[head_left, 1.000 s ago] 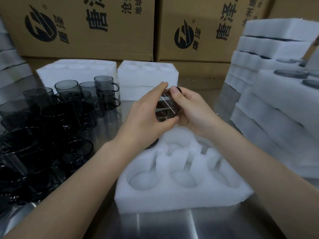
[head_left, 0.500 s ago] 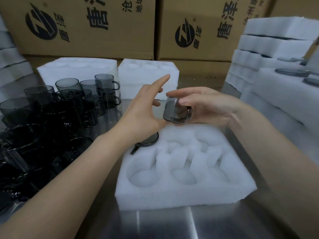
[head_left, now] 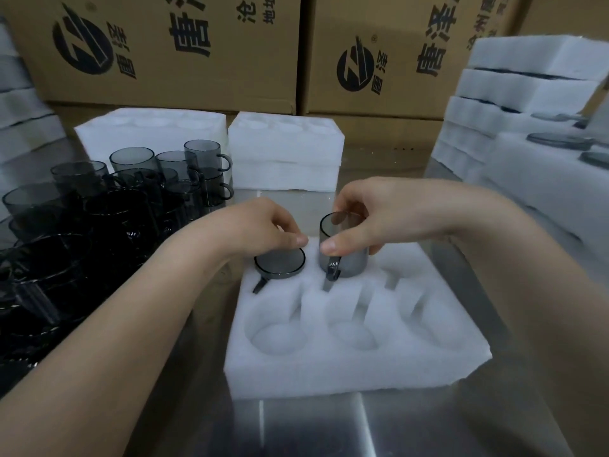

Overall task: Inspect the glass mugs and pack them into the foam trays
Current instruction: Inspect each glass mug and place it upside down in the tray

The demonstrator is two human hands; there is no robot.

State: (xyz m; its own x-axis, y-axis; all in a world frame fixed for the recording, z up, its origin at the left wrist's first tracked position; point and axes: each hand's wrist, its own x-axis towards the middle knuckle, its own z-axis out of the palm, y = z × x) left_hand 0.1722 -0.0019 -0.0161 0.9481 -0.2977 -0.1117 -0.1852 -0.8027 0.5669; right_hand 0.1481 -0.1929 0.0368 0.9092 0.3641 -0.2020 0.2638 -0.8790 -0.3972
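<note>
Steel table [head_left: 329,423] with cardboard boxes [head_left: 164,51] stacked behind, and a foam tray [head_left: 356,367] with 6 wells lying in the middle of it. Packing is the step in hand. 1 seated mug [head_left: 280,262] fills the back-left well, its rim about level with the foam and its handle in the slot. The left hand [head_left: 263,225] has its fingers bent down over that rim, though I cannot tell whether they pinch or only press. The right hand [head_left: 365,216] pinches the held mug [head_left: 344,255] near its top, base at the mouth of the back-middle well, most of the glass above the foam, handle over its slot. Next, I reckon, it wants a straight push down with the handle kept in line, then letting go. 4 wells are bare, and loose mugs [head_left: 131,186] wait at the left
</note>
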